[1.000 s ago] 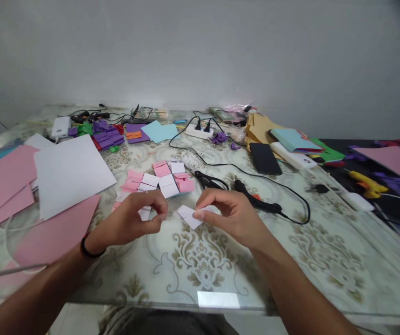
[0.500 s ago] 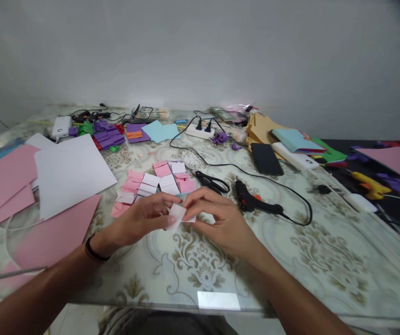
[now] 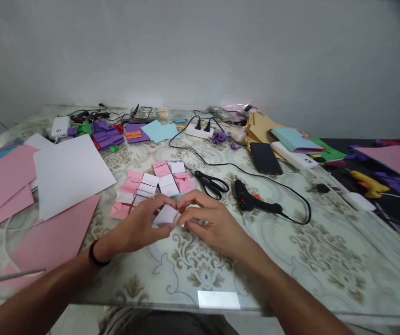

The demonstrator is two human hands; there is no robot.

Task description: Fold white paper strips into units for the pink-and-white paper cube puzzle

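A small white paper piece (image 3: pixel 166 215) is held between my two hands, above the patterned tabletop. My left hand (image 3: pixel 142 225) grips its left side, thumb below and fingers above. The fingertips of my right hand (image 3: pixel 209 223) pinch its right end. Just beyond my hands lie folded pink and white paper pieces (image 3: pixel 168 184), set close together in rows. Black-handled scissors (image 3: pixel 212 184) rest to the right of them, and a black glue gun (image 3: pixel 256 200) lies further right.
White sheet (image 3: pixel 72 179) and pink sheets (image 3: pixel 4 179) cover the left side. Behind are purple folded papers (image 3: pixel 107 136) and a power strip (image 3: pixel 199 131). A black cable (image 3: pixel 256 174) curves round the glue gun. A dark phone (image 3: pixel 265 158) and yellow glue gun (image 3: pixel 369 184) lie right.
The white paper piece has turned and shifted slightly left between my hands. My right fingers have moved left to its right end, and my left hand has changed its hold.
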